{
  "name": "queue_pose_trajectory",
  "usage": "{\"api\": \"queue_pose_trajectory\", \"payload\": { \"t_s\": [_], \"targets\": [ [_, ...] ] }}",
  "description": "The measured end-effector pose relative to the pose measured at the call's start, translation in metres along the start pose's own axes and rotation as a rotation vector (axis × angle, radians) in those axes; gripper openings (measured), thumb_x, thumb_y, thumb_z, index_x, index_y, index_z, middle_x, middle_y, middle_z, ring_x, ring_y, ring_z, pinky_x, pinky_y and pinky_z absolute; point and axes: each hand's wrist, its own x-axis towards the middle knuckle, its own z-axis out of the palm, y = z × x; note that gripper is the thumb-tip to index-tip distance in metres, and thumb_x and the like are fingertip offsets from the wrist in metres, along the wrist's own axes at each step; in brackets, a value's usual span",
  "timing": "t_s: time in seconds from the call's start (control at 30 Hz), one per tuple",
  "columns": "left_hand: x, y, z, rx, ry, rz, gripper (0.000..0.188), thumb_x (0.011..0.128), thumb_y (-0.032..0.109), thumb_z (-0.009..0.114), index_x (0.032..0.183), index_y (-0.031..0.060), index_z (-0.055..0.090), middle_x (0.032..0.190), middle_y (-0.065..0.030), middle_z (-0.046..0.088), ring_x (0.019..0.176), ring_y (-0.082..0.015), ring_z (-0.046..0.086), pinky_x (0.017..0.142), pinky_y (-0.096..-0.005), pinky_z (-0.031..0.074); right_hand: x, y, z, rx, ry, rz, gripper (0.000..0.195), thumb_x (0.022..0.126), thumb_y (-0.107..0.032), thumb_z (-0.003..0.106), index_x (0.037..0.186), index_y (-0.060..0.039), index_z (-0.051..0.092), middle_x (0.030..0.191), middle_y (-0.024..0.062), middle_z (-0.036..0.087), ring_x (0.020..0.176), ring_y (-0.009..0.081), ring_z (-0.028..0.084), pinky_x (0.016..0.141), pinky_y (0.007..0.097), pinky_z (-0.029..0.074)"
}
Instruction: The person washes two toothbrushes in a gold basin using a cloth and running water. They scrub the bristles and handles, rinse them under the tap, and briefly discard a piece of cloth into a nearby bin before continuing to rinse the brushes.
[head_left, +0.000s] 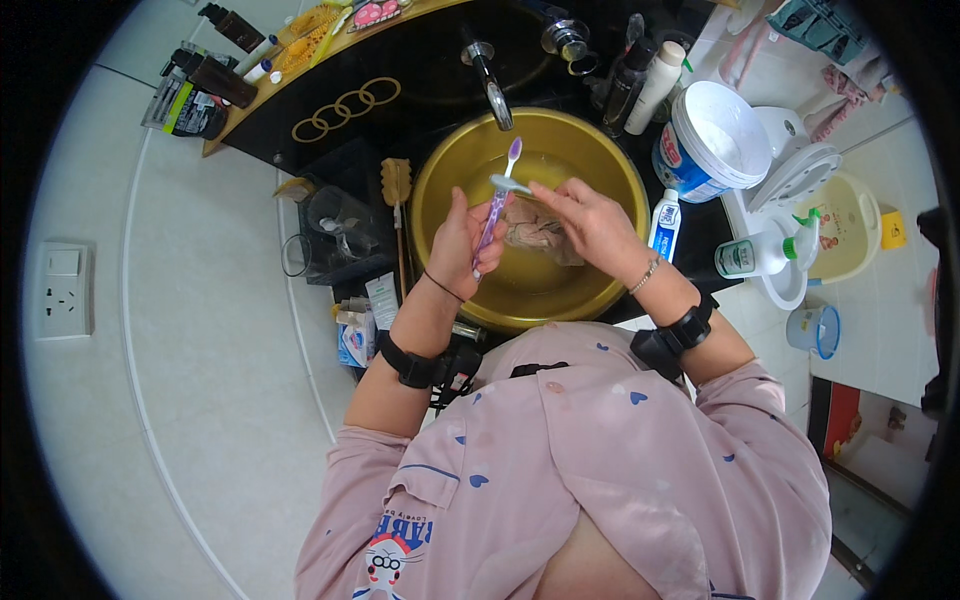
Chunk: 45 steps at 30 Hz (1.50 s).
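In the head view, my left hand (459, 244) grips a purple-and-white toothbrush (490, 225) upright, bristle head towards the faucet. My right hand (589, 225) holds a second toothbrush with a pale grey head (508, 184), laid across the first one's neck; its handle is mostly hidden by the fingers. Both hands are over a gold-coloured basin (450, 157) with some water in it. A crumpled, pale brownish-pink cloth (541, 234) lies in the basin below the hands. The chrome faucet spout (495, 94) extends over the basin's far rim.
Right of the basin are a toothpaste tube (665, 225), a white bucket (701, 157), tall bottles (651, 90) and a spray bottle (750, 256). To the left stand a long-handled sponge brush (396, 184), a dark container (345, 262) and a glass (295, 255). A wooden shelf (255, 112) runs behind.
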Motion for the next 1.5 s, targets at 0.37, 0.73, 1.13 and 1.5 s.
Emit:
{"api": "queue_pose_trajectory", "payload": {
  "t_s": [0.37, 0.73, 1.13, 1.5],
  "targets": [
    [0.003, 0.002, -0.006, -0.039, 0.020, 0.040, 0.073, 0.092, 0.064, 0.014, 0.118, 0.0067, 0.052, 0.066, 0.0021, 0.044, 0.044, -0.0069, 0.029, 0.038, -0.0200, 0.022, -0.001, -0.011, 0.007, 0.077, -0.009, -0.106, 0.046, 0.080, -0.002, 0.058, 0.124, -0.0165, 0.056, 0.086, 0.0117, 0.054, 0.072, 0.0285, 0.059, 0.062, 0.0345, 0.049],
    [0.007, -0.002, -0.018, -0.038, 0.001, 0.050, 0.074, 0.091, 0.065, 0.016, 0.117, 0.0068, 0.054, 0.067, -0.0005, 0.050, 0.044, -0.0078, 0.035, 0.038, -0.0198, 0.025, 0.003, -0.007, 0.004, 0.057, -0.033, -0.119, 0.048, 0.080, -0.001, 0.057, 0.125, -0.0163, 0.055, 0.086, 0.0110, 0.055, 0.072, 0.0277, 0.059, 0.063, 0.0341, 0.050],
    [0.004, 0.001, -0.011, 0.005, 0.056, 0.074, 0.082, 0.088, 0.070, 0.013, 0.123, 0.0050, 0.050, 0.091, -0.0048, 0.057, 0.060, -0.0102, 0.048, 0.040, -0.0180, 0.029, 0.006, -0.003, 0.000, -0.014, -0.089, -0.079, 0.052, 0.077, 0.001, 0.057, 0.126, -0.0184, 0.054, 0.090, 0.0096, 0.056, 0.075, 0.0272, 0.060, 0.062, 0.0339, 0.051],
    [0.005, 0.007, -0.005, 0.050, 0.059, 0.099, 0.090, 0.084, 0.075, 0.008, 0.128, 0.0057, 0.045, 0.106, -0.0060, 0.059, 0.093, -0.0135, 0.057, 0.042, -0.0155, 0.029, 0.002, -0.011, 0.004, 0.011, -0.097, -0.148, 0.048, 0.079, -0.003, 0.054, 0.124, -0.0179, 0.054, 0.090, 0.0085, 0.056, 0.078, 0.0275, 0.060, 0.062, 0.0352, 0.051]
  ]
}}
